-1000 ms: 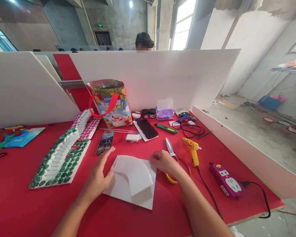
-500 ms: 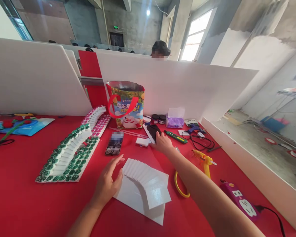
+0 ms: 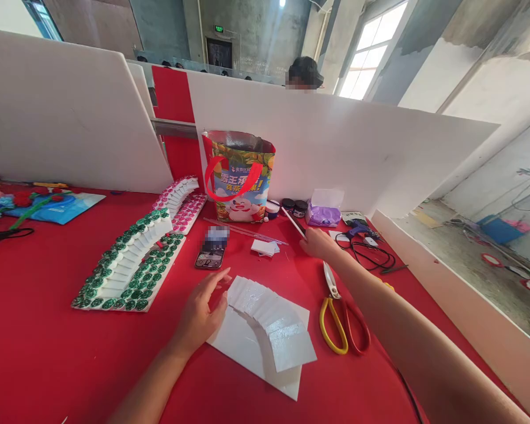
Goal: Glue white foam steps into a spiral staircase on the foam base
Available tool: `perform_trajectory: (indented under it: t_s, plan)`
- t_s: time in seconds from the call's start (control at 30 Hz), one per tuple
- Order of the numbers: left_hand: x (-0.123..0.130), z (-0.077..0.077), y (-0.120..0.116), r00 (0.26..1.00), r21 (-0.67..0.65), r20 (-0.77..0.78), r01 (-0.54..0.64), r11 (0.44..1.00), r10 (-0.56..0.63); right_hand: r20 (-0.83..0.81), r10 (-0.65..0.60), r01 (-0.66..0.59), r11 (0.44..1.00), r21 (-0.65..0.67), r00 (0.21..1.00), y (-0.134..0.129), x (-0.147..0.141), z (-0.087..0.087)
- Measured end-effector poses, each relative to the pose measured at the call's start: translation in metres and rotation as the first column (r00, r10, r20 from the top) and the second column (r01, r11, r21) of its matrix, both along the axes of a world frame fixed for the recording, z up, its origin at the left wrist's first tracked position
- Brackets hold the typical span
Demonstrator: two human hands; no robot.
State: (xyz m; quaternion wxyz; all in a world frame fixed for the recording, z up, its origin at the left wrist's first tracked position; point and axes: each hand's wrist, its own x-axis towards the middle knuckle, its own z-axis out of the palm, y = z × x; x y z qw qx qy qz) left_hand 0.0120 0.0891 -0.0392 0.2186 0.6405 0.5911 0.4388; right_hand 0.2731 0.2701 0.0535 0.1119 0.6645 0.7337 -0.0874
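My left hand (image 3: 205, 309) is open, thumb and fingers apart, at the left edge of a white board (image 3: 242, 344). Several thin white rectangular pieces (image 3: 269, 312) lie fanned in an overlapping curve on that board. Farther back, my right hand (image 3: 320, 242) is closed on a thin white flat piece (image 3: 294, 223), seen nearly edge-on and tilted up. Its far side is hidden. Scissors (image 3: 333, 315) with one yellow and one red handle lie left of my right forearm. A small stack of white pieces (image 3: 265, 247) sits left of my right hand.
A phone (image 3: 212, 247) lies beyond my left hand. Left of it stands a white fan-shaped form (image 3: 128, 265) with green and pink coils. A printed bag (image 3: 241, 182), jars (image 3: 299, 208), tissues (image 3: 324, 209) and a cable (image 3: 373, 253) line the back. A white partition (image 3: 335, 135) rises behind.
My right hand has lifted the white flat piece with the black patch and tilted it on edge. The scissors now show more fully. My left hand stays beside the board. The view has shifted.
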Motion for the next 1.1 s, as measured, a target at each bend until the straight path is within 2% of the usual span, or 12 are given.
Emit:
perform_trajectory:
  t_s: [0.17, 0.27, 0.37, 0.47, 0.6, 0.7, 0.8, 0.87, 0.93, 0.97, 1.03, 1.1]
  plan:
    - [0.000, -0.002, 0.001, 1.000, 0.020, -0.001, -0.010, 1.000, 0.010, 0.013, -0.038, 0.037, 0.997, 0.066, 0.999, -0.024, -0.023, -0.020]
    - [0.000, -0.003, 0.000, 1.000, 0.039, 0.007, -0.019, 0.999, 0.018, -0.008, -0.037, 0.038, 0.996, 0.076, 0.999, -0.033, -0.032, -0.024]
    - [-0.001, -0.003, 0.001, 0.999, 0.032, 0.021, -0.035, 0.999, 0.034, -0.065, -0.021, 0.027, 0.995, 0.091, 0.998, -0.029, -0.033, -0.010]
    - [0.000, -0.003, 0.003, 0.998, 0.013, 0.024, -0.062, 0.998, 0.061, -0.173, 0.034, -0.004, 0.986, 0.168, 0.984, -0.007, -0.038, 0.016]
    - [0.005, -0.005, 0.000, 0.997, 0.024, 0.028, -0.069, 0.997, 0.069, -0.329, 0.099, -0.009, 0.964, 0.264, 0.939, 0.036, -0.070, 0.044]
    - [0.003, -0.003, 0.000, 0.995, 0.063, -0.012, -0.098, 0.993, 0.099, -0.377, 0.105, 0.002, 0.962, 0.274, 0.920, 0.063, -0.101, 0.049]
    - [-0.018, 0.011, 0.016, 0.976, 0.088, -0.169, -0.121, 0.989, 0.135, -0.393, 0.125, 0.001, 0.952, 0.306, 0.911, 0.077, -0.116, 0.045]
    - [-0.040, 0.025, 0.037, 0.940, 0.054, -0.331, -0.066, 0.996, 0.080, -0.399, 0.147, -0.003, 0.940, 0.340, 0.905, 0.080, -0.116, 0.039]
    - [-0.062, 0.037, 0.062, 0.883, -0.018, -0.463, -0.095, 0.995, 0.076, -0.400, 0.168, -0.003, 0.925, 0.380, 0.901, 0.080, -0.113, 0.034]
    - [-0.069, 0.041, 0.072, 0.874, -0.029, -0.478, -0.120, 0.992, 0.092, -0.400, 0.173, 0.001, 0.917, 0.398, 0.900, 0.079, -0.111, 0.031]
    - [-0.075, 0.038, 0.086, 0.863, -0.045, -0.494, -0.147, 0.988, 0.106, -0.400, 0.173, 0.015, 0.905, 0.425, 0.900, 0.076, -0.108, 0.027]
    - [-0.068, 0.027, 0.088, 0.860, -0.061, -0.499, -0.158, 0.985, 0.107, -0.403, 0.165, 0.030, 0.900, 0.435, 0.900, 0.075, -0.107, 0.024]
